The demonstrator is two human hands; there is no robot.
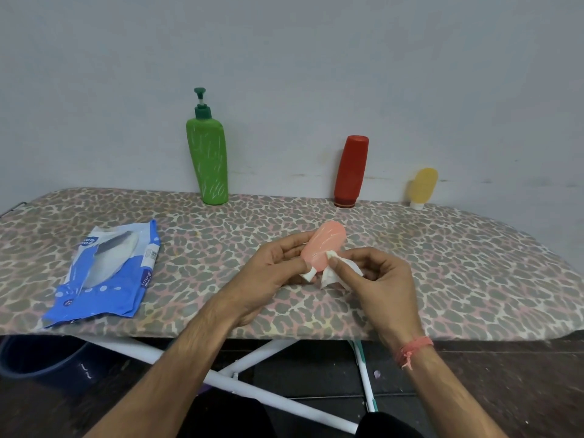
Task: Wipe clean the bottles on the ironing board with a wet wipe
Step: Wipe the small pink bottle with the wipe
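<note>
Pink bottle (322, 248) sits in the person's two hands, held up just over the middle of the ironing board (410, 263). It is tilted, with its small white cap (308, 275) pointing down toward the person and its round end pointing away. The left hand (271, 267) holds the bottle, with fingers curled round its left side and the thumb near the cap. The right hand (369, 273) pinches a crumpled white wet wipe (335, 267) between thumb and fingers and presses it on the lower right side of the bottle. A pink thread band (410, 347) is tied round the right wrist. The board has a spotted cover in grey, pink and cream. At its far edge, by the pale wall (284, 58), three more bottles stand well apart. A tall green pump bottle (210, 159) is on the left. A red bottle (351, 172) stands on its cap in the middle. A small yellow bottle (423, 186) stands on its white cap on the right. A blue and white pack of wipes (107, 273) lies flat on the left part of the board, open at the top. White metal legs (252, 358) cross under the board, and a dark blue tub (44, 358) sits on the floor at the left.
</note>
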